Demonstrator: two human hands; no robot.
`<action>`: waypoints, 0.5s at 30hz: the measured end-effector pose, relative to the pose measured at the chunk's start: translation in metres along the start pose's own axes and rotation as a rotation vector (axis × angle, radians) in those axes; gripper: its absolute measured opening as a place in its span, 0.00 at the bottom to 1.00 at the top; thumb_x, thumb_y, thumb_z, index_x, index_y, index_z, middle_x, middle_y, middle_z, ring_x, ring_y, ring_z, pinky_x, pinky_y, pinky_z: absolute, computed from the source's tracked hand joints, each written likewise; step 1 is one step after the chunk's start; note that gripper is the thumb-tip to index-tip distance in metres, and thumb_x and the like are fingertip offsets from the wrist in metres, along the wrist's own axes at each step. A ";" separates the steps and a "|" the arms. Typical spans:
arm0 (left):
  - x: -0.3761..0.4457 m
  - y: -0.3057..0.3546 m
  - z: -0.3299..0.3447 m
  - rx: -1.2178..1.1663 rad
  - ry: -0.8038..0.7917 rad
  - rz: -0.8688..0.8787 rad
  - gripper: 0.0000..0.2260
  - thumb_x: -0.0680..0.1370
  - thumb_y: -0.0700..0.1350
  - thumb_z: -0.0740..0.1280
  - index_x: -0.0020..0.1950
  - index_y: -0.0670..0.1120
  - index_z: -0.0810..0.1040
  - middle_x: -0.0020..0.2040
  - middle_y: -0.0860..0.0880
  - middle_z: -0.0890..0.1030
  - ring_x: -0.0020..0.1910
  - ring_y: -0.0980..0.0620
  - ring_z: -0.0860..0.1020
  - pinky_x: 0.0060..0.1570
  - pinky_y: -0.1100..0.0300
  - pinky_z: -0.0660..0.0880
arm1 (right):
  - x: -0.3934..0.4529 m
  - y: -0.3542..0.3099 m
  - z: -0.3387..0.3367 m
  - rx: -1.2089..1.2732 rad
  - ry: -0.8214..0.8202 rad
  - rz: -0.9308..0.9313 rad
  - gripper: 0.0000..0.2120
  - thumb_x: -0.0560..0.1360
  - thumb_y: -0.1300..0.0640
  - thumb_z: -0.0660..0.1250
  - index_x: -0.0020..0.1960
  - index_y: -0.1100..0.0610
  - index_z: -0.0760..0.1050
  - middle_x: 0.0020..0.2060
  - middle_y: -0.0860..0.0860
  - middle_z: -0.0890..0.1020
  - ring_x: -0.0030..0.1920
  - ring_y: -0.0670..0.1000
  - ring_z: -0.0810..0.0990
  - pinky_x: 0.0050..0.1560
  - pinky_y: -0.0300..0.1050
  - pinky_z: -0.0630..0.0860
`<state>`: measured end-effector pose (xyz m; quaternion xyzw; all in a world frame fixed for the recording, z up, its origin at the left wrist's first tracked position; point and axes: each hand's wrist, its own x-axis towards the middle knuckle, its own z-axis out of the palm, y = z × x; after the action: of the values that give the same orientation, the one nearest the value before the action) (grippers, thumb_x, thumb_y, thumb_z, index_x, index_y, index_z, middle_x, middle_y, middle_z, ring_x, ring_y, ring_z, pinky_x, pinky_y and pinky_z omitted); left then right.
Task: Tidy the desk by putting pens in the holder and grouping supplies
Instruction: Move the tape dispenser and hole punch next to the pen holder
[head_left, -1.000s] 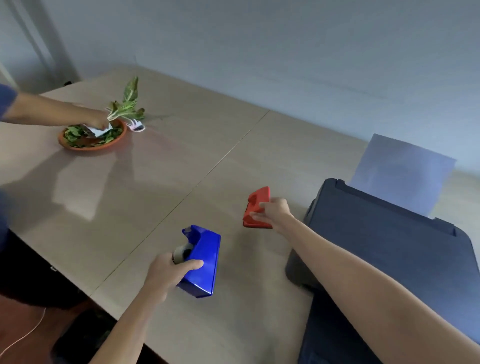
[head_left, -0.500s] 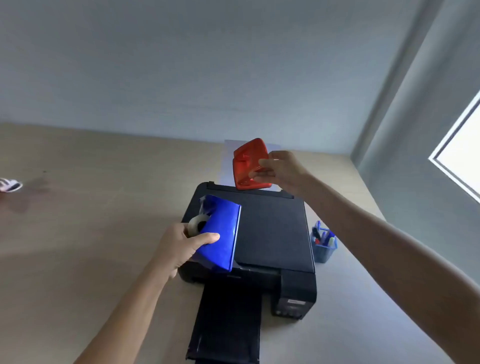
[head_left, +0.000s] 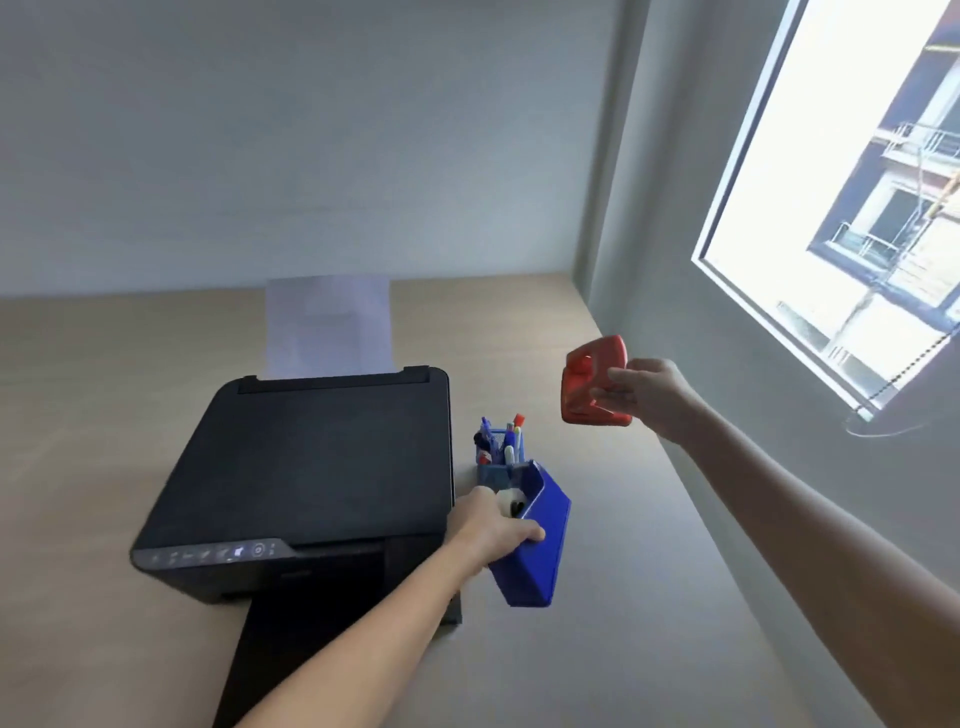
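Two hands are full, each carrying a desk supply over a pale wooden desk (head_left: 130, 415). The left hand (head_left: 488, 525) grips a blue tape dispenser (head_left: 535, 551), a white roll showing in its top, held just right of a black printer (head_left: 311, 478). The right hand (head_left: 644, 395) pinches a small red hole punch (head_left: 589, 382), raised in the air near the wall below a bright window (head_left: 857, 197).

A second ago both items were over open desk far to the left; half a second ago they were above the printer. Now they have crossed it and reached the right-hand side, where a blue mesh pen holder (head_left: 496, 470) stands beside the printer, already filled with pens (head_left: 506, 441). The dispenser hangs right in front of the holder, touching or nearly so.

The pens look sorted. Setting these two supplies down next to the holder seems the likely next step.
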<state>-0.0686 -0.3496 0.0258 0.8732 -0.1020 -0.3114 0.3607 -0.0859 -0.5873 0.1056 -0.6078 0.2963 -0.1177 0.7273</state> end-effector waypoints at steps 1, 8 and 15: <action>0.006 0.002 0.013 0.064 0.008 -0.004 0.15 0.61 0.55 0.74 0.33 0.50 0.71 0.35 0.53 0.75 0.37 0.52 0.77 0.28 0.62 0.71 | 0.005 0.010 -0.011 0.004 0.018 0.022 0.03 0.78 0.70 0.61 0.52 0.67 0.71 0.38 0.64 0.77 0.26 0.53 0.84 0.33 0.43 0.84; 0.046 -0.015 0.061 0.317 0.146 -0.057 0.06 0.68 0.48 0.68 0.42 0.49 0.77 0.45 0.47 0.81 0.45 0.44 0.80 0.36 0.59 0.72 | 0.037 0.088 -0.041 -0.056 0.038 0.161 0.14 0.79 0.69 0.59 0.35 0.60 0.64 0.36 0.63 0.77 0.25 0.53 0.83 0.29 0.45 0.83; 0.074 -0.032 0.080 0.380 0.240 -0.168 0.17 0.72 0.50 0.69 0.57 0.44 0.74 0.55 0.45 0.82 0.55 0.43 0.81 0.47 0.54 0.78 | 0.056 0.155 -0.031 -0.105 0.010 0.266 0.13 0.79 0.69 0.59 0.39 0.57 0.70 0.37 0.61 0.78 0.24 0.50 0.82 0.28 0.44 0.83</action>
<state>-0.0615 -0.4015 -0.0748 0.9616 -0.0419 -0.2093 0.1725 -0.0877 -0.6060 -0.0610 -0.5998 0.3835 -0.0073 0.7022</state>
